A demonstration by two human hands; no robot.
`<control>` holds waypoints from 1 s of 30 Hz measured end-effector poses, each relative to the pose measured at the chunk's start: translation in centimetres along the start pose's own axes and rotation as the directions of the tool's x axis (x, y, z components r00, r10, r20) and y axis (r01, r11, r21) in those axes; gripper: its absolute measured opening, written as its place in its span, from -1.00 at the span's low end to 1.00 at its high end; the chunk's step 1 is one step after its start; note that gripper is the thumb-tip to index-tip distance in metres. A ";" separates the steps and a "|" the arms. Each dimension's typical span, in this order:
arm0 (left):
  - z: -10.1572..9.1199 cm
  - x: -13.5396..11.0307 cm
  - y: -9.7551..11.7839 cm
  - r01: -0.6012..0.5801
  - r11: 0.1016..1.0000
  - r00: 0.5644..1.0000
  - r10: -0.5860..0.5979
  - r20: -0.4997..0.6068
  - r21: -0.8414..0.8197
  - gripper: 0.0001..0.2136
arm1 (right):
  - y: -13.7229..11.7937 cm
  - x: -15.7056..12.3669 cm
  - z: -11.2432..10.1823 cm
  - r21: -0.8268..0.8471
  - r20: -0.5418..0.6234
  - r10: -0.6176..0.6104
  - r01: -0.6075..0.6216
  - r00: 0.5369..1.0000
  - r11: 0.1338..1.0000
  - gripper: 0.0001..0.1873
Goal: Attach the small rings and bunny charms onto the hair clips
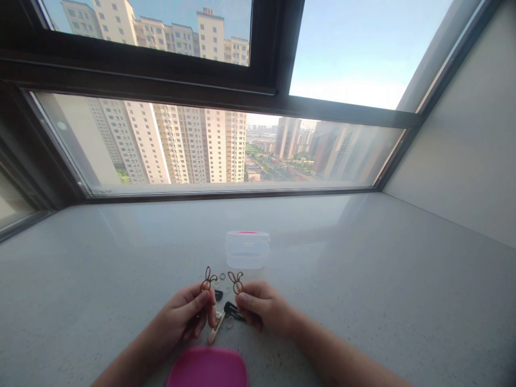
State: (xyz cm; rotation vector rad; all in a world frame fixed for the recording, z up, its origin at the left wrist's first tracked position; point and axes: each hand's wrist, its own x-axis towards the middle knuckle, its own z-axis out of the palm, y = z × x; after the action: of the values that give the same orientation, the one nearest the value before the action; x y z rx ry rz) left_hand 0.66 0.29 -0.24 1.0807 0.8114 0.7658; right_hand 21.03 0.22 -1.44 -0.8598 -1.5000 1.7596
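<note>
While the left rabbit-shaped piece (206, 285) stood ears up above the fingertips of the left hand (187, 310), the right rabbit-shaped piece (238, 288) was raised just beside it, a narrow gap between them. The left hand pinched its piece near the base, thumb on the near side, the other fingers bent downward below. The right hand (264, 306) mirrored it, thumb pressed toward the index finger on its own piece, the remaining fingers curled under and partly hidden. Both forearms slanted inward from the lower corners. Between and below the hands lay two black clips (233, 310), a pale clip (216, 328) and several small rings (222, 276); whether the right fingers touched the nearer black clip could not be told. A translucent box (247, 252) sat beyond, a pink lid (207, 368) nearer the person, all on a speckled pale surface (342, 258) before a dark-framed window (258, 192).
</note>
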 end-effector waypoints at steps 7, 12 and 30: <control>-0.1 0.1 -0.1 0.011 1.000 1.000 -0.012 -0.013 -0.015 -0.73 | -0.3 -0.1 0.0 0.002 -0.008 -0.009 0.009 1.000 1.000 -0.60; 0.0 0.0 0.0 0.003 1.000 1.000 -0.003 -0.020 -0.010 -0.72 | -0.4 -0.2 0.0 -0.007 0.005 -0.023 0.023 1.000 1.000 -0.60; -0.3 0.1 -0.2 -0.008 1.000 1.000 0.008 -0.002 -0.012 -0.73 | -0.7 -0.4 0.0 -0.040 0.036 -0.040 0.042 0.999 0.998 -0.61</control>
State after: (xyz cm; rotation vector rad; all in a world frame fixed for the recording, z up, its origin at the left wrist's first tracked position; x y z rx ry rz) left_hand 0.44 0.47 -0.53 1.0729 0.8035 0.7773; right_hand 21.27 0.00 -0.74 -0.8163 -1.5705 1.7285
